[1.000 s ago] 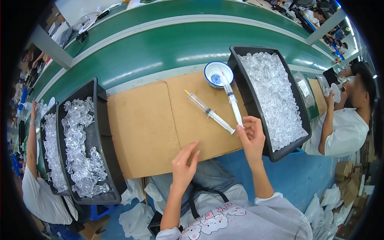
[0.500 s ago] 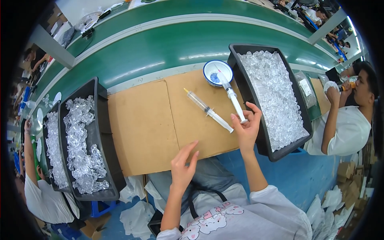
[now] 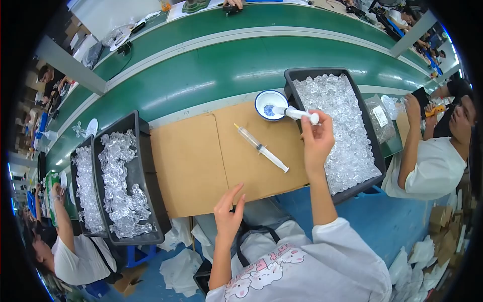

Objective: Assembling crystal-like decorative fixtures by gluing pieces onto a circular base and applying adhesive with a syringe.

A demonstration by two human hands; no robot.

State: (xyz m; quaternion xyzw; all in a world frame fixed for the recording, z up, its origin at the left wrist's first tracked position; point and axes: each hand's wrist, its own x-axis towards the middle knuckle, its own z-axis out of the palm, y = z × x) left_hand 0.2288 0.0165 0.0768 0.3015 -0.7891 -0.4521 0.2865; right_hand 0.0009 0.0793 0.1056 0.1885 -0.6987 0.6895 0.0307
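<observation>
My right hand [image 3: 319,143] grips a syringe [image 3: 296,114] near its white plunger end. Its front end points into a small white bowl with a blue rim [image 3: 270,95], and the tip is hard to make out there. A second syringe [image 3: 261,149], with a yellow tip and a white plunger, lies on the brown cardboard sheet [image 3: 188,166]. My left hand [image 3: 229,214] hovers by the cardboard's near edge, fingers apart and nothing in it.
To the right stands a black tray [image 3: 358,98] heaped with clear plastic pieces. Two more black trays, one nearest the cardboard [image 3: 156,201], hold clear pieces on the left. A clear bag [image 3: 380,121] lies beyond the right tray. People sit at both sides of the green bench [image 3: 241,60].
My right hand has closed on the syringe's plunger end and raised it, tilting the syringe more upright at the bowl. My left hand stays open. The view has shifted slightly.
</observation>
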